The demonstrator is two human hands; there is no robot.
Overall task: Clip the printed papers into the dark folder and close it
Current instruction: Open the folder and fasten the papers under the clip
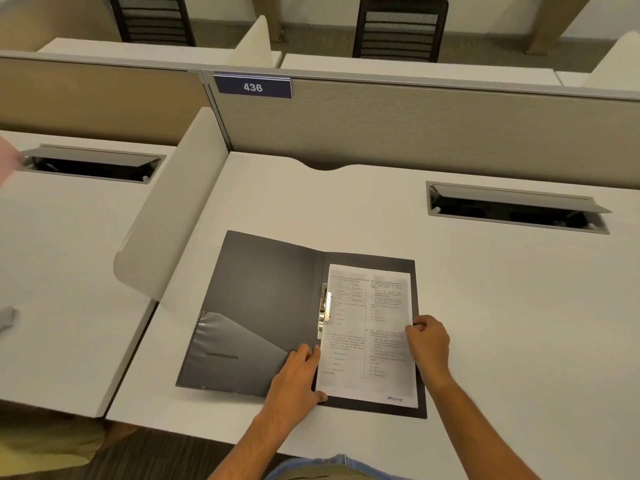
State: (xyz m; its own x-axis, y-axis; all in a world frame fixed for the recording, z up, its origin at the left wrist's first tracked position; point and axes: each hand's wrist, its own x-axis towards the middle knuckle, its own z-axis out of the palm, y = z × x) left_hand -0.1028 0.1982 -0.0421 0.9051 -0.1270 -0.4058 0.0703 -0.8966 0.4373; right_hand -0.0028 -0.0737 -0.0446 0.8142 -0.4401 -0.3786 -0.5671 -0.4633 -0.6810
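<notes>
Resting on the open folder (pixel 263 299) near the desk's (pixel 485 306) front edge, the left hand (pixel 298 379) touches the papers' (pixel 369 336) left edge with loosely curled fingers. The right hand (pixel 427 344) pinches their right edge. The metal clip (pixel 325 311) sits at the spine, beyond the left hand.

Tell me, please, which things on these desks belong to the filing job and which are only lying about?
For the job:
- dark folder, lying open
- printed papers on its right half
- metal clip at the spine
- left hand and right hand, at the papers' edges

Lying about:
- cable hatch, lid raised
- desk divider
- number plate 436
- chairs behind the partition
</notes>
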